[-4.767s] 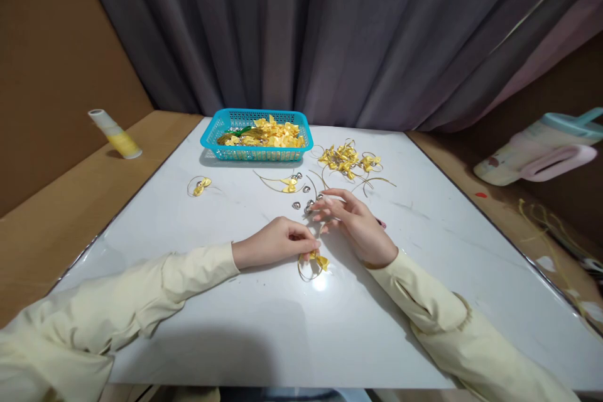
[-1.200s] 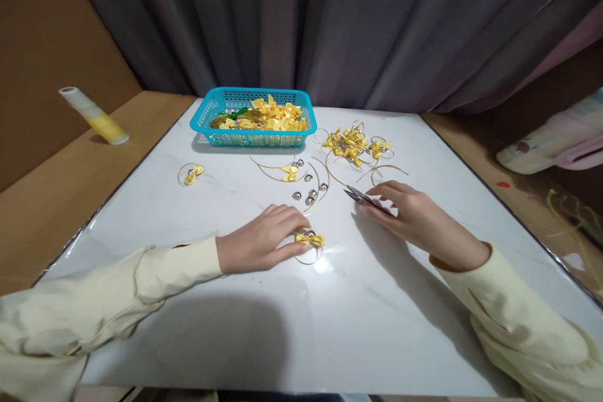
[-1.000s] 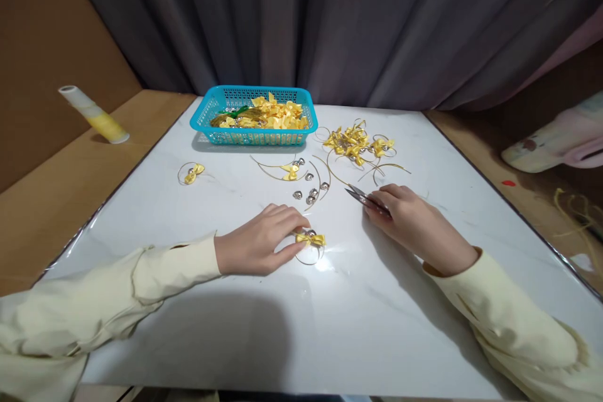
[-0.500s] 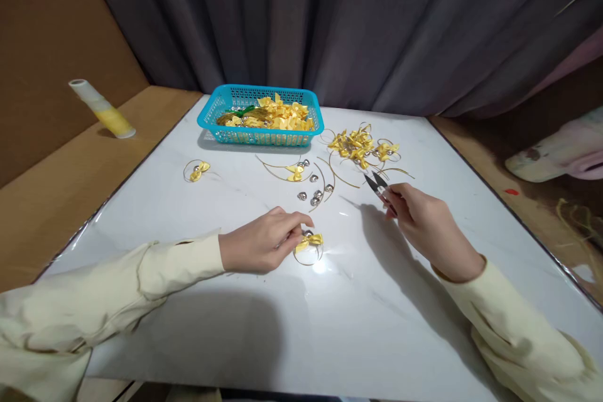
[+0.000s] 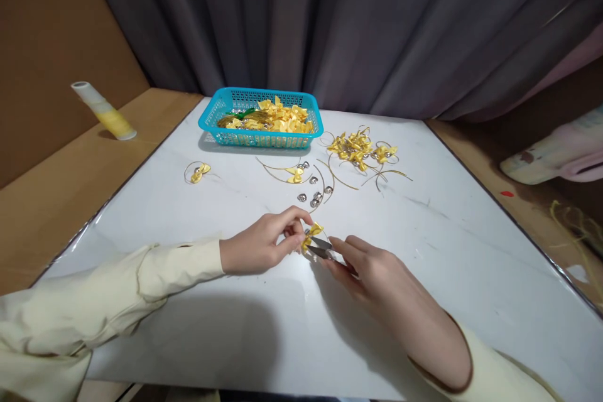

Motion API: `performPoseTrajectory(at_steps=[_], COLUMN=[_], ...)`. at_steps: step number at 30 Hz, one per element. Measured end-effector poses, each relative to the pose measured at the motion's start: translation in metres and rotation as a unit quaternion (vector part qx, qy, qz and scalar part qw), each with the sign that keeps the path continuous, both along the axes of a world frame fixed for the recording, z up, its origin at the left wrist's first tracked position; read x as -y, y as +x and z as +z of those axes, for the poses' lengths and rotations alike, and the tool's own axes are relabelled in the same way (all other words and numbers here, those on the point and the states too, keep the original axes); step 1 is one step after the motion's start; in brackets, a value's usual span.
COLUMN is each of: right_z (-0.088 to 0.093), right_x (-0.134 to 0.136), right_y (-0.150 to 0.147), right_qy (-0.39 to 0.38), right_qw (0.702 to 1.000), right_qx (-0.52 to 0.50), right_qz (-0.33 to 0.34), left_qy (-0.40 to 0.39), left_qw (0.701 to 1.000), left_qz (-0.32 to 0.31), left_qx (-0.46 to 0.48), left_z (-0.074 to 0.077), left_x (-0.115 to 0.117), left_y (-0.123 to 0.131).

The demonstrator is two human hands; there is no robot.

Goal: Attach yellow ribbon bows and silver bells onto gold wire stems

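One shiny yellow bow [image 5: 317, 228], tilted — left hand [image 5: 268, 242] pinching it, right hand [image 5: 370, 271] holding snips [image 5: 319, 252]

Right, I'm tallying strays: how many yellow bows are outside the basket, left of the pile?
3: one bow far left, one bow beside silver beads, one bow at the left hand, partly behind the thread snips. Others may be hidden.

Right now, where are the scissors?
In the head view, the scissors are right of centre, in the right hand, and overlap the yellow bow by the left hand.

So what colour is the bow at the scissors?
The bow is yellow, best in the head view.
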State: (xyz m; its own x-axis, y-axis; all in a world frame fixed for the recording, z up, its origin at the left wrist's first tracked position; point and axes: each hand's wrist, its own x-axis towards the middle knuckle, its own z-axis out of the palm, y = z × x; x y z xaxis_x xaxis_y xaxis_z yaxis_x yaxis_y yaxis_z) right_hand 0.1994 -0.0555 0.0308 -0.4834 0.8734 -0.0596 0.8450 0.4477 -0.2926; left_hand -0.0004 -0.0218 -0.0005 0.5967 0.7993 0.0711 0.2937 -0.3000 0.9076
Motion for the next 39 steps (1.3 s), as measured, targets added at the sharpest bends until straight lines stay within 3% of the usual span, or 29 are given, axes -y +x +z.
performPoseTrajectory(at_steps=[7,17,39], right_z=[-0.003,-0.014,-0.014], right_x=[-0.003,0.003,0.013], right_y=[-0.011,-0.014,-0.022], right_qy=[0.107,0.242,0.305], right_qw=[0.987,0.954,0.928], right_qx=[0.121,0.172,0.199], right_qz=[0.022,0.047,0.076], left_qy=[0.005,0.002,0.014], left_qw=[1.0,1.0,1.0], left_qz=[-0.007,-0.011,-0.015], left_qx=[-0.014,-0.022,-0.023], left_z=[-0.001,-0.001,0.0], left_x=[0.0,0.0,0.002], left_y=[-0.001,-0.001,0.0])
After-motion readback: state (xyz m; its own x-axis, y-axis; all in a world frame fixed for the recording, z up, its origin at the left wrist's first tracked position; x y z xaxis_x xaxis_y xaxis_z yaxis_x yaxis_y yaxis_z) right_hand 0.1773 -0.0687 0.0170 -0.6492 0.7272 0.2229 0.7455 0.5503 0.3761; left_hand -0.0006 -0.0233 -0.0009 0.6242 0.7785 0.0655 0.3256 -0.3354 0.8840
